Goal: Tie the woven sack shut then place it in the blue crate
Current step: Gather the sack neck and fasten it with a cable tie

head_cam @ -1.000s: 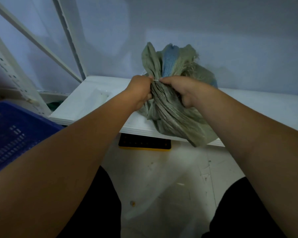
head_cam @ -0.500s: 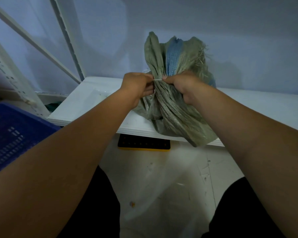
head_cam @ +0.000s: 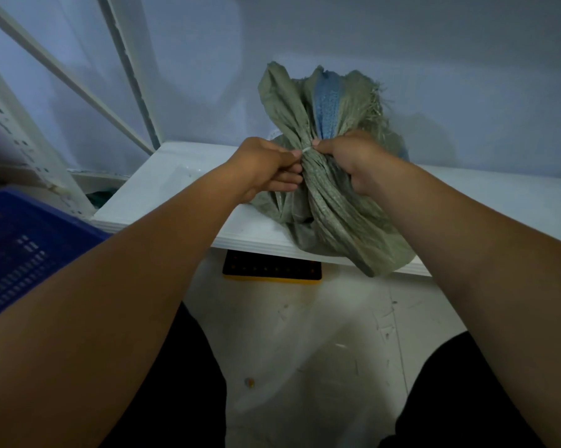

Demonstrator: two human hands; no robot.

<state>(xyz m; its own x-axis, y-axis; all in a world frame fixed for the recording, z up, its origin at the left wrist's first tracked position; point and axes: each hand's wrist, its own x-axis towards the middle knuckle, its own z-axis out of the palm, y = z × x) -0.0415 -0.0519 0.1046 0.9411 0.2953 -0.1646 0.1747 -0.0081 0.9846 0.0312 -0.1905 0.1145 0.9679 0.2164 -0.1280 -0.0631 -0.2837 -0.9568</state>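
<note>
Seemingly white shelf (head_cam: 182,185) against dim wall (head_cam: 434,76).

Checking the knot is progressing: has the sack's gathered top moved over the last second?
Cannot tell. The woven sack stays draped over the white shelf's front edge; its top only appears higher as the camera tilts.

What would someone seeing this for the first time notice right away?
Probably the greenish woven sack at the centre, sitting on the front edge of a white shelf with its gathered neck standing up. The left hand and right hand pull a thin white tie around that neck. A blue crate waits at far left.
</note>
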